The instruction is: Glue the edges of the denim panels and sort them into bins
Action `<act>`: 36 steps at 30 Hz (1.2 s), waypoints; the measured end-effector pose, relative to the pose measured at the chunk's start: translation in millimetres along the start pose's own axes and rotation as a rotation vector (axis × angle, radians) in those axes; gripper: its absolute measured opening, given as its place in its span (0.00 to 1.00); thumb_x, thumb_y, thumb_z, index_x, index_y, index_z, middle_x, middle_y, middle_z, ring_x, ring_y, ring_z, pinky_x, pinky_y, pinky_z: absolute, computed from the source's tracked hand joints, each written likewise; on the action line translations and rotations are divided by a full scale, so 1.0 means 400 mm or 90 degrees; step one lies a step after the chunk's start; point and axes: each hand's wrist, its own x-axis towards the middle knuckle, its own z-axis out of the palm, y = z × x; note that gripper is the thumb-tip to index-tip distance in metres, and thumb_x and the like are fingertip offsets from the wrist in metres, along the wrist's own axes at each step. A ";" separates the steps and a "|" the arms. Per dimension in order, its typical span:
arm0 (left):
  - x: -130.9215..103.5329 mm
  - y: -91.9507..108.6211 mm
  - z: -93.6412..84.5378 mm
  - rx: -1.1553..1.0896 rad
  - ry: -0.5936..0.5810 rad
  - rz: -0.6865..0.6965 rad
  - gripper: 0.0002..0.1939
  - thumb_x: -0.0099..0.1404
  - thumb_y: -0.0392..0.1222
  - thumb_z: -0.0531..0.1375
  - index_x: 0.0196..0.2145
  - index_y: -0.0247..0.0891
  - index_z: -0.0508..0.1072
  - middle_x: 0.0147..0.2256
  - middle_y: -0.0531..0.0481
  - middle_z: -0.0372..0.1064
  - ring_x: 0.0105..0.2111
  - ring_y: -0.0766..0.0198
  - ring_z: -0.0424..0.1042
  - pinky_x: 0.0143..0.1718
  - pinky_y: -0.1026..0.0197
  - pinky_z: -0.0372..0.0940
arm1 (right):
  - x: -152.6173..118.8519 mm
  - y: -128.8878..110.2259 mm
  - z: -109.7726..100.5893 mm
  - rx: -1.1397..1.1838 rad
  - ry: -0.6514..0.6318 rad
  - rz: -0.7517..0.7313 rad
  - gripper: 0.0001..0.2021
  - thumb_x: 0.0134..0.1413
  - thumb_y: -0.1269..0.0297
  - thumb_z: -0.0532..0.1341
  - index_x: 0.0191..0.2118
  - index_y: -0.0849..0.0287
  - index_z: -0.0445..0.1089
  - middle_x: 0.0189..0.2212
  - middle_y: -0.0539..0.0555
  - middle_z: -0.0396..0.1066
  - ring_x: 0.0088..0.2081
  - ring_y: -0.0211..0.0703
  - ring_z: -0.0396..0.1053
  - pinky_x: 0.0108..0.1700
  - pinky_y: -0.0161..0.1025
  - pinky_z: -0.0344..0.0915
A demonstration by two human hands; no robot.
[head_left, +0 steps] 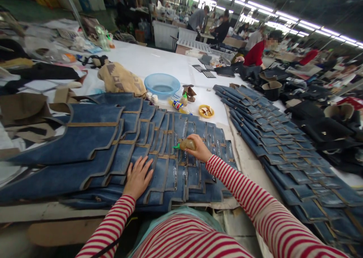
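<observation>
While the right hand (pixel 198 148) grips a squeeze bottle (pixel 187 144) sideways over the overlapping panels (pixel 93 139), I'd watch the green nozzle (pixel 176 147): oversqueezing could flood an edge, and a dragging sleeve (pixel 238 184) could smear the glossy streaks (pixel 175 173). Left hand (pixel 138 178) lies flat, fingers spread; pushing hard could shift the layers. Panels: smooth blue, leather-like, notched, grey-edged, tan strips (pixel 92 124). Beyond: round blue plastic basin (pixel 162 95) (contents unclear from here), yellow dish (pixel 206 116).
</observation>
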 end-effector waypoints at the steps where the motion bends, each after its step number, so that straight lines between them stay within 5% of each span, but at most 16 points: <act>1: 0.000 0.000 0.001 0.003 -0.001 0.000 0.22 0.64 0.48 0.46 0.55 0.44 0.58 0.57 0.48 0.55 0.59 0.56 0.48 0.57 0.44 0.41 | 0.010 0.009 0.001 -0.007 0.007 -0.001 0.23 0.45 0.60 0.63 0.48 0.57 0.58 0.46 0.58 0.58 0.50 0.47 0.57 0.54 0.50 0.56; 12: 0.000 -0.004 0.008 0.005 0.013 0.001 0.21 0.64 0.47 0.47 0.55 0.45 0.58 0.57 0.48 0.56 0.59 0.57 0.49 0.58 0.45 0.41 | 0.019 0.019 -0.017 -0.011 -0.054 -0.047 0.23 0.46 0.61 0.62 0.48 0.57 0.57 0.47 0.59 0.58 0.51 0.47 0.57 0.55 0.50 0.57; 20: -0.003 -0.009 0.009 0.013 0.016 0.005 0.22 0.64 0.46 0.47 0.55 0.46 0.58 0.57 0.49 0.56 0.59 0.57 0.49 0.58 0.45 0.41 | 0.105 0.056 -0.013 -0.063 0.008 -0.068 0.23 0.46 0.61 0.62 0.49 0.57 0.57 0.48 0.59 0.57 0.52 0.47 0.56 0.56 0.50 0.56; 26: -0.005 -0.014 0.015 0.001 0.024 0.005 0.22 0.63 0.46 0.48 0.56 0.48 0.57 0.57 0.50 0.56 0.59 0.58 0.49 0.58 0.45 0.42 | 0.093 0.057 -0.018 -0.053 -0.040 -0.084 0.23 0.46 0.61 0.62 0.49 0.56 0.57 0.48 0.59 0.57 0.52 0.47 0.56 0.55 0.51 0.57; 36: -0.003 -0.014 0.014 0.006 0.018 0.004 0.23 0.63 0.46 0.48 0.56 0.48 0.57 0.57 0.50 0.56 0.59 0.58 0.49 0.58 0.45 0.42 | 0.138 0.071 -0.021 -0.067 0.019 -0.086 0.23 0.47 0.60 0.61 0.49 0.56 0.57 0.49 0.59 0.57 0.52 0.48 0.56 0.55 0.51 0.56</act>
